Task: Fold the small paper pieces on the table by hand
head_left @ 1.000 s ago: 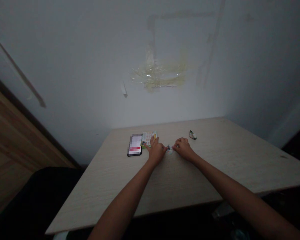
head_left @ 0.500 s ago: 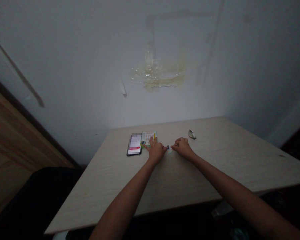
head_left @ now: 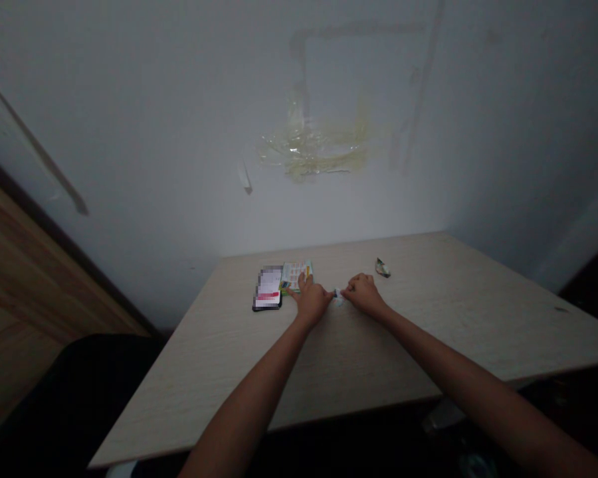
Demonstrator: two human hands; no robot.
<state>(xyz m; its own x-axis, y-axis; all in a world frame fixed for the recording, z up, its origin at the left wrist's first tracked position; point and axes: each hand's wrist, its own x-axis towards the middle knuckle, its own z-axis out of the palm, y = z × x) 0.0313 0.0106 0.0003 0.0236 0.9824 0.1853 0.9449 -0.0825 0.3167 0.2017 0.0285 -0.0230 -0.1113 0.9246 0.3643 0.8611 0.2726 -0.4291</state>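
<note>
A small paper-like piece [head_left: 337, 297], pale with a dark blue patch, lies low over the table between my two hands. My left hand [head_left: 309, 304] pinches its left side between thumb and forefinger. The other fingers of that hand are spread, reaching onto a small printed booklet [head_left: 293, 268] with a green edge. From the right, my right hand [head_left: 366, 295] has its fingers curled in and its tips pressed together at the piece's right edge. The fingers hide much of the piece, so its exact kind is unclear.
A phone [head_left: 268, 289] with a lit, blurred screen lies left of the booklet. A small crumpled or folded dark-and-white scrap [head_left: 383, 267] sits beyond my right hand. The pale wooden table [head_left: 219, 372] meets a wall with peeling tape [head_left: 319, 153]. A dark chair-like shape [head_left: 90, 385] stands at left.
Hardly anything differs. Both hands stay at the small piece, and the view has shifted very slightly.
</note>
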